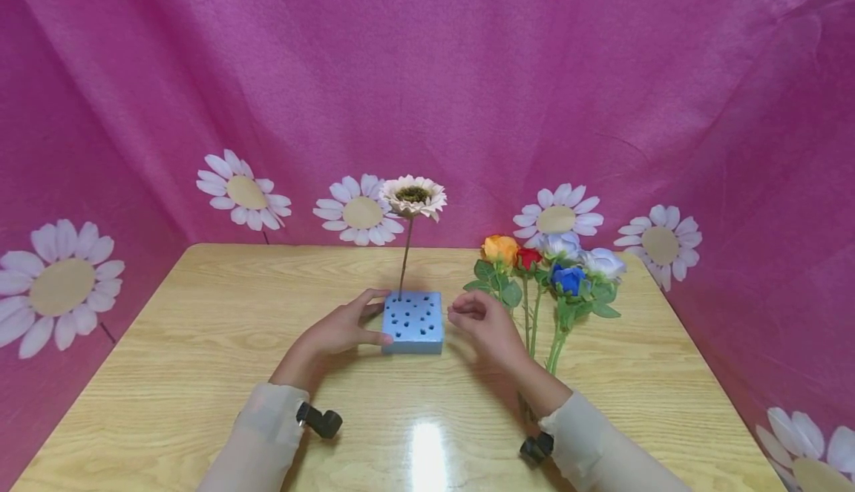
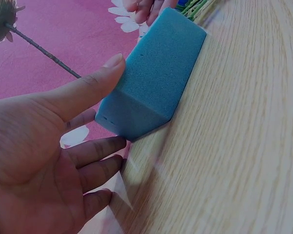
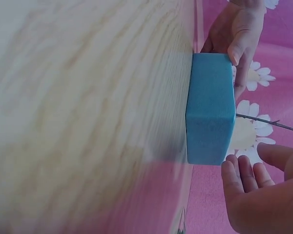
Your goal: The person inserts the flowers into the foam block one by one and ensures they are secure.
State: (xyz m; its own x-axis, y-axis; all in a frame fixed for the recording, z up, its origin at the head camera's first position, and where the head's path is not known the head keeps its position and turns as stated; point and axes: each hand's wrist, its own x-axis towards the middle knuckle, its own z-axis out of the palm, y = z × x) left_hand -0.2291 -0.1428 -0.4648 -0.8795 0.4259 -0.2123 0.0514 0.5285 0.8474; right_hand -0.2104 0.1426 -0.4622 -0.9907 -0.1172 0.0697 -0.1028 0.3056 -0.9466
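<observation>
A light-blue foam block [image 1: 412, 323] with several holes in its top sits on the table. A cream artificial flower [image 1: 413, 197] with a dark centre stands upright in a hole near the block's back left; its thin brown stem [image 3: 268, 122] also shows in the right wrist view. My left hand [image 1: 344, 326] holds the block by its left side, thumb at the front corner and a fingertip at the back corner. Just right of the block, my right hand [image 1: 490, 326] hovers with loosely bent fingers and nothing in them. In the right wrist view its fingertips [image 3: 229, 168] are close to the block.
Right of my right hand lie several artificial flowers: an orange rose [image 1: 501, 248], a red one [image 1: 528, 258], a blue one [image 1: 569, 280] and pale ones [image 1: 604, 263], stems pointing toward me. A pink curtain [image 1: 427, 91] with printed daisies surrounds the wooden table [image 1: 200, 373].
</observation>
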